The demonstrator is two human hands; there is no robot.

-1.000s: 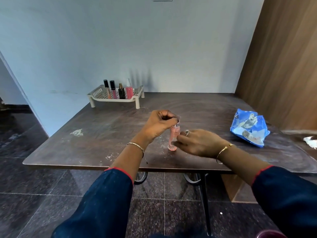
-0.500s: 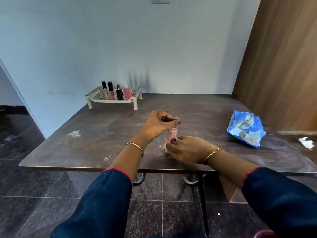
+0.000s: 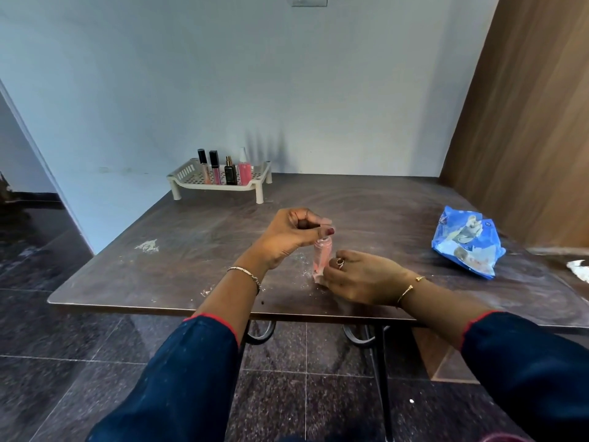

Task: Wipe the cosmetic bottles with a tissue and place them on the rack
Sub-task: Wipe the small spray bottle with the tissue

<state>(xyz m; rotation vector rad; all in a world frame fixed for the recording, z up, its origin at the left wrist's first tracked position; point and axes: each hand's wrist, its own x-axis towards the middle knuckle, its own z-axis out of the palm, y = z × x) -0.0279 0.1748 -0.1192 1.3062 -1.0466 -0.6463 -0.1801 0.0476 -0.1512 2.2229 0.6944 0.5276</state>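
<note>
Left hand (image 3: 293, 234), just left of the frame's centre, curls over the top of the pink bottle (image 3: 322, 258), with the thumb and fingertips pinching its cap. Right hand (image 3: 360, 279) comes in from the lower right, and its fingers wrap round the bottle's lower part. A ring shows on one finger, right against the bottle. The bottle stands nearly upright on the table (image 3: 197, 256), near the front edge and between the two hands. Something pale shows at its base under the right fingers, but I cannot tell whether it is a tissue. Any label on the bottle is too blurred to read.

Both wrists carry a thin bracelet, and both sleeves are dark blue with a red edge. White specks and smears lie on the brown tabletop around the bottle, with a larger white patch (image 3: 147, 246) toward the left edge.

At the table's far side, left of centre, the cream rack (image 3: 188, 172) stands against the wall. On it, from left to right, stand two black-capped gloss tubes (image 3: 203, 165) (image 3: 214, 169), a dark perfume bottle (image 3: 230, 175) and a pink spray bottle (image 3: 244, 172) with a clear cap, all upright in a close row. Their writing is too small to make out.

On the right of the table lies a crumpled blue packet (image 3: 467, 247), its print unreadable. At the right edge of the frame lies a white crumpled tissue (image 3: 578, 270). A wooden panel (image 3: 526, 122) fills the upper right.
</note>
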